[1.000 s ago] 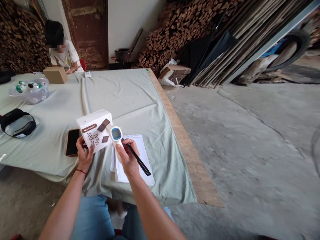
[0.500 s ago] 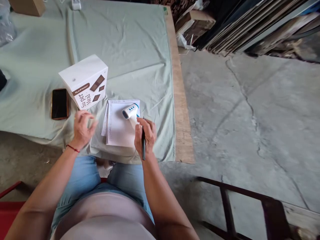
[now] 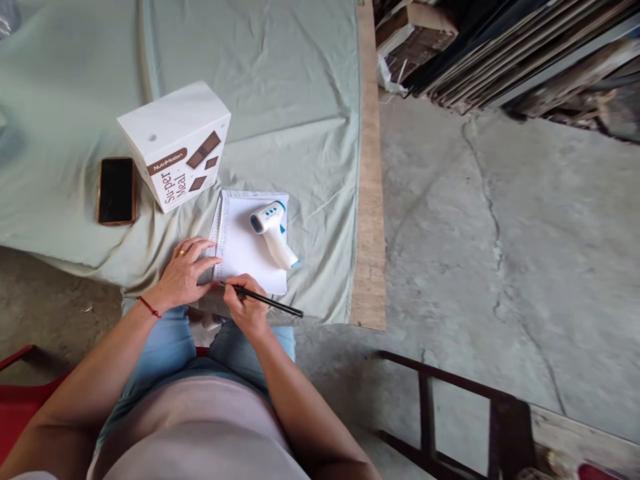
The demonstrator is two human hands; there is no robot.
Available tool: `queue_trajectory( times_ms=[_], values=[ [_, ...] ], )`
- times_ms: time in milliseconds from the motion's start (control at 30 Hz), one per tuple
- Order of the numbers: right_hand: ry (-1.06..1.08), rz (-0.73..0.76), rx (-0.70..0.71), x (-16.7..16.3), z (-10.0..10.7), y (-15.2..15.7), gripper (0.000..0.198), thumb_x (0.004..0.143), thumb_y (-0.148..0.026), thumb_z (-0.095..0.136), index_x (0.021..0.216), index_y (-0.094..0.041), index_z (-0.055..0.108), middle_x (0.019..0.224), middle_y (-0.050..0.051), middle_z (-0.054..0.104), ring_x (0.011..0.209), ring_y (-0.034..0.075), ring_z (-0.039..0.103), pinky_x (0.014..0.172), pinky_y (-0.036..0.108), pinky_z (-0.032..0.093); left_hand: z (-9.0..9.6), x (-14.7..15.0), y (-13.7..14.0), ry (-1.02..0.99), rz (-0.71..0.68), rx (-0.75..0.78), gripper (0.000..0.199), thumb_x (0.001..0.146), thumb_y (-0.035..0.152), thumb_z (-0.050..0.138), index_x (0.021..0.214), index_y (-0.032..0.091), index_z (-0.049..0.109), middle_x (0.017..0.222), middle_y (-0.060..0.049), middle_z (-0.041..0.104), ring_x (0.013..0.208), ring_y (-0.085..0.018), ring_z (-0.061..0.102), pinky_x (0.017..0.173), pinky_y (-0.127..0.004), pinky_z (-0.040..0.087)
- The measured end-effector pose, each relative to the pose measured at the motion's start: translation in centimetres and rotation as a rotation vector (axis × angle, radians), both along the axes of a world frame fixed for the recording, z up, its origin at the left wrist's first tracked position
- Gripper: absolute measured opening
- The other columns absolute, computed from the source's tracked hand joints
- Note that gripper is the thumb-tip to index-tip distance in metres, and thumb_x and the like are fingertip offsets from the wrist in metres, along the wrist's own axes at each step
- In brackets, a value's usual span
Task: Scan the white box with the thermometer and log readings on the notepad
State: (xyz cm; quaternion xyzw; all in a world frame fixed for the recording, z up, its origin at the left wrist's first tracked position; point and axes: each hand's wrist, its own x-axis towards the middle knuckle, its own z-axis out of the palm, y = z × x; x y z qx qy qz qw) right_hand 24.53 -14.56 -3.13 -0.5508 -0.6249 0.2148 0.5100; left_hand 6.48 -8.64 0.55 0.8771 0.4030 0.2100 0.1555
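My right hand [image 3: 247, 308] is closed around a black pen [image 3: 275, 305], whose tip points left toward the lower left corner of the paper sheets [image 3: 240, 247]. Fingers stretched out, my left hand [image 3: 187, 272] rests at the left edge of those sheets, near the pen tip. Small printed or written marks run down the left margin; the rest of the top sheet looks blank. Lying on the right part of the paper is a white and blue handheld infrared thermometer [image 3: 274, 233], its handle toward me.
Behind the paper stands a white NutriMotion box [image 3: 177, 143], with a dark phone [image 3: 117, 191] to its left. A green cloth [image 3: 280, 87] covers the table up to its wooden right edge [image 3: 370, 200]. A dark metal frame [image 3: 450, 400] stands on the concrete floor at lower right.
My right hand moved left and down from the thermometer's handle to the paper's lower left corner, and the pen now lies slanted. My left hand moved right onto the paper's edge.
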Motion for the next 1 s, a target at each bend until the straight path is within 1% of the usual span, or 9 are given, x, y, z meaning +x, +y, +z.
queue_trajectory(
  times_ms=[67,133,300,567,867,1000],
  values=[
    [-0.106,0.015,0.094,0.01,0.03,0.12,0.010,0.085,-0.016,0.056,0.082,-0.023,0.062,0.067,-0.003,0.064,0.060,0.015,0.059,0.061,0.028,0.049,-0.04,0.04,-0.02,-0.002,0.000,-0.005,0.036,0.085,0.028,0.070,0.120,0.020,0.069,0.138,-0.014,0.056,0.137,-0.034,0.047,0.116,-0.055,0.040],
    [-0.166,0.029,0.155,-0.04,0.07,0.21,0.012,0.086,-0.014,0.056,0.083,-0.024,0.060,0.068,-0.002,0.064,0.061,0.015,0.060,0.062,0.028,0.048,-0.08,0.08,-0.04,-0.006,-0.006,-0.012,0.037,0.084,0.027,0.070,0.120,0.020,0.069,0.139,-0.015,0.056,0.138,-0.035,0.047,0.116,-0.056,0.040],
    [-0.191,0.038,0.208,-0.14,0.12,0.32,0.014,0.087,-0.011,0.057,0.085,-0.024,0.059,0.068,-0.003,0.065,0.061,0.015,0.059,0.061,0.029,0.048,0.01,0.11,-0.07,0.000,-0.016,-0.024,0.039,0.083,0.026,0.069,0.122,0.019,0.069,0.139,-0.015,0.055,0.139,-0.035,0.046,0.116,-0.056,0.040],
    [-0.235,0.044,0.212,-0.21,0.07,0.37,0.014,0.087,-0.011,0.057,0.084,-0.024,0.059,0.069,-0.003,0.065,0.062,0.016,0.060,0.062,0.029,0.047,0.10,0.20,-0.10,0.019,-0.015,-0.011,0.037,0.084,0.027,0.068,0.120,0.018,0.070,0.137,-0.015,0.056,0.138,-0.035,0.046,0.116,-0.055,0.041],
    [-0.209,0.022,0.129,0.01,-0.47,0.07,0.012,0.087,-0.014,0.056,0.084,-0.024,0.061,0.068,-0.002,0.064,0.063,0.016,0.059,0.063,0.030,0.049,0.17,0.18,-0.09,-0.001,-0.009,-0.051,0.039,0.082,0.025,0.069,0.121,0.020,0.070,0.139,-0.014,0.055,0.138,-0.035,0.045,0.117,-0.056,0.040],
    [-0.199,0.039,0.156,-0.08,-0.37,0.11,0.013,0.087,-0.012,0.056,0.086,-0.024,0.060,0.071,-0.001,0.066,0.064,0.016,0.060,0.064,0.030,0.050,0.20,0.22,-0.09,-0.005,-0.013,-0.044,0.039,0.083,0.025,0.069,0.121,0.019,0.070,0.138,-0.015,0.056,0.138,-0.035,0.046,0.117,-0.056,0.040]
  ],
)
